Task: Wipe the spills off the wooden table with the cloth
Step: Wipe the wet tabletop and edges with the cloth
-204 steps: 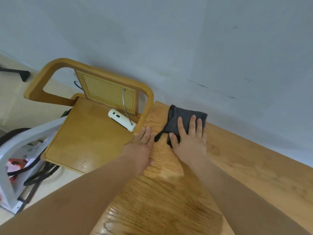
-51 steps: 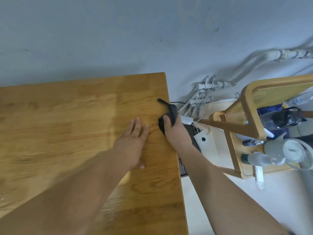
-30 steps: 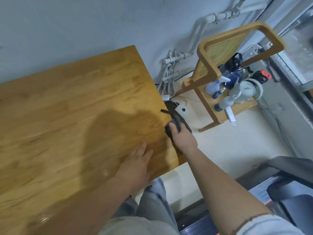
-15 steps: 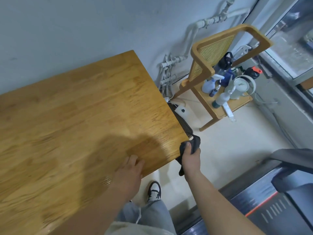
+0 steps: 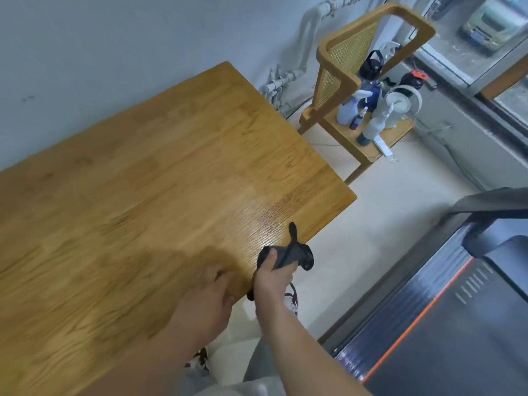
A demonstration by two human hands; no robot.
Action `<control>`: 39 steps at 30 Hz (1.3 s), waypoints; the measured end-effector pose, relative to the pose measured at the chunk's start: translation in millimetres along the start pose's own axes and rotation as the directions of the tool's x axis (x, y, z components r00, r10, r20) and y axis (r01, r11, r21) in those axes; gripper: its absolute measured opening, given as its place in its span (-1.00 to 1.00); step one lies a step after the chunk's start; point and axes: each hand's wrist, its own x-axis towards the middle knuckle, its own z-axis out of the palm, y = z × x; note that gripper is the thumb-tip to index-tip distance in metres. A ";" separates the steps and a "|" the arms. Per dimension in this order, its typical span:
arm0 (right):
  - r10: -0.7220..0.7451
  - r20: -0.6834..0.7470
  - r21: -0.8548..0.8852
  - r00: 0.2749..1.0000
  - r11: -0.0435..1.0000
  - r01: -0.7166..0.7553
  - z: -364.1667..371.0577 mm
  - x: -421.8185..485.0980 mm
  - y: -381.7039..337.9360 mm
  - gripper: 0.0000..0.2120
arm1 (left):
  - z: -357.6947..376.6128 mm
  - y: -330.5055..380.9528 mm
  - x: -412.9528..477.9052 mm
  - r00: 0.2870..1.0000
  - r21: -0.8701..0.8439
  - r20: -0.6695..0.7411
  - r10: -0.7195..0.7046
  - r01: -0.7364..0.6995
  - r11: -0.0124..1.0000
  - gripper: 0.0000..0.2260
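Note:
The wooden table (image 5: 160,178) fills the left and middle of the head view, with a glossy damp-looking patch near its near right corner. My right hand (image 5: 273,277) is closed around a bunched dark grey cloth (image 5: 288,254) at the table's near edge, just left of that corner; one cloth tail sticks up over the wood and another hangs below the edge. My left hand (image 5: 210,295) lies flat on the tabletop beside it, fingers apart and blurred.
A wooden chair (image 5: 368,67) with a cane back stands past the table's right end, its seat holding spray bottles (image 5: 350,108) and a small white fan (image 5: 400,105). A dark treadmill (image 5: 445,304) lies on the floor at right. White pipes (image 5: 281,81) run along the wall.
My right hand has carried the cloth from the table's right corner leftward along the near edge, towards my left hand. The view has swung slightly; my left hand stays flat on the wood.

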 end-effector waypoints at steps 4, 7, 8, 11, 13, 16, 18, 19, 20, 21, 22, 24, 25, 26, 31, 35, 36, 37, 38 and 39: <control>0.004 0.028 -0.011 1.000 1.000 -0.003 27.8 -59.1 49.9 -0.29 | -3.9 -44.0 -28.2 1.000 0.018 -0.006 -0.020 0.020 1.000 -0.66; -0.005 0.110 -0.058 0.994 0.998 0.011 22.4 -64.6 59.6 -0.34 | -4.9 -49.3 -29.4 1.000 -0.001 -0.008 -0.004 0.004 1.000 -0.70; -0.011 0.143 -0.081 0.990 0.996 0.023 16.5 -57.2 54.1 -0.34 | -6.1 -45.2 -25.9 1.000 0.001 -0.003 0.007 -0.007 1.000 -0.68; -0.005 0.127 -0.114 0.992 0.993 0.019 -4.3 -8.2 14.4 -0.34 | -8.6 -21.8 -8.0 0.999 -0.012 -0.001 0.046 -0.046 0.999 -0.62; 0.003 0.064 -0.074 0.998 0.997 0.001 -20.2 36.1 -25.0 -0.37 | -9.2 -4.9 4.9 0.999 -0.006 0.016 0.051 -0.051 0.999 -0.62; -0.013 0.023 -0.037 1.000 0.999 0.014 -48.5 95.6 -85.6 -0.43 | -9.3 14.7 22.8 0.998 0.008 0.037 0.042 -0.042 0.999 -0.60; -0.028 0.010 -0.060 1.000 0.998 0.029 -68.8 125.2 -116.9 -0.39 | -9.2 21.8 32.0 0.999 0.022 0.038 0.036 -0.037 0.999 -0.59; -0.016 -0.005 -0.071 1.000 0.997 0.015 -77.3 137.0 -128.6 -0.36 | -9.1 23.6 35.3 0.999 0.026 0.043 0.029 -0.030 0.999 -0.59; -0.007 -0.018 -0.088 1.000 0.996 0.005 -84.1 146.0 -137.4 -0.32 | -8.6 23.8 37.7 0.998 0.027 0.052 0.020 -0.022 0.999 -0.59; 0.001 -0.026 -0.100 1.000 0.995 -0.004 -88.1 151.6 -142.2 -0.28 | -8.2 22.8 38.7 0.998 0.025 0.057 0.015 -0.016 1.000 -0.59; 0.008 -0.030 -0.108 1.000 0.994 -0.011 -90.2 152.6 -144.6 -0.26 | -7.7 20.6 38.1 0.998 0.023 0.062 0.012 -0.013 1.000 -0.60; 0.021 -0.038 -0.097 0.999 0.995 -0.025 -87.4 145.0 -140.2 -0.24 | -6.0 12.9 33.2 0.999 0.005 0.049 0.021 -0.022 1.000 -0.61; 0.025 -0.044 -0.077 0.999 0.997 -0.029 -83.5 136.6 -135.2 -0.24 | -4.8 8.0 28.8 0.999 -0.010 0.039 0.028 -0.028 1.000 -0.62; 0.024 -0.051 -0.051 0.998 0.998 -0.027 -78.6 126.0 -128.6 -0.24 | -3.6 2.5 23.8 0.999 -0.021 0.028 0.033 -0.033 0.999 -0.62; 0.014 0.001 0.029 1.000 0.999 -0.014 -39.6 59.6 -60.9 -0.23 | 3.0 -44.5 -14.0 0.999 -0.058 -0.009 0.052 -0.053 0.997 -0.62; -0.054 -0.070 -0.059 0.996 0.997 0.050 1.6 -7.3 5.7 -0.32 | 4.5 -99.9 -59.2 0.995 -0.039 -0.050 0.091 -0.093 0.995 -0.68; -0.052 -0.078 -0.064 0.996 0.997 0.047 16.9 -33.6 22.8 -0.34 | 1.7 -120.3 -79.0 0.994 -0.042 -0.053 0.098 -0.101 0.994 -0.70; -0.040 -0.086 -0.068 0.995 0.997 0.035 28.3 -51.3 36.9 -0.36 | 1.7 -135.4 -91.2 0.994 -0.044 -0.053 0.095 -0.097 0.994 -0.70; -0.023 -0.088 -0.072 0.996 0.997 0.016 36.9 -63.8 49.0 -0.36 | 3.2 -147.4 -98.4 0.995 -0.041 -0.050 0.089 -0.091 0.995 -0.68; -0.008 -0.091 -0.080 0.996 0.997 0.001 49.0 -83.6 65.8 -0.35 | 3.9 -165.9 -111.9 0.994 -0.036 -0.053 0.096 -0.098 0.995 -0.67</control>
